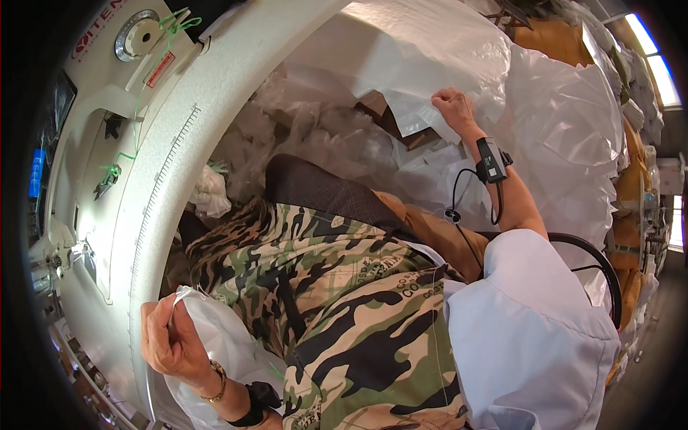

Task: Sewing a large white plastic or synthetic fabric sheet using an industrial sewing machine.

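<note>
At the lower left my left hand [170,338] is closed, pinching the corner of a thin white plastic-like sheet [226,333]. The sheet hangs down beside my lap, next to the edge of the sewing machine table. My right hand [456,110] reaches out to the right, its fingers curled shut over a heap of large white sheets [430,50]. What those fingers hold, if anything, is hidden. A camouflage apron [358,315] covers my lap.
A white sewing machine [93,165] with green thread [136,129] stands on the left, and its pale table edge [168,154] bears a ruler scale. Crumpled clear plastic [322,136] and brown cardboard [380,107] lie beyond my knees. A black curved bar [605,265] is beside my right arm.
</note>
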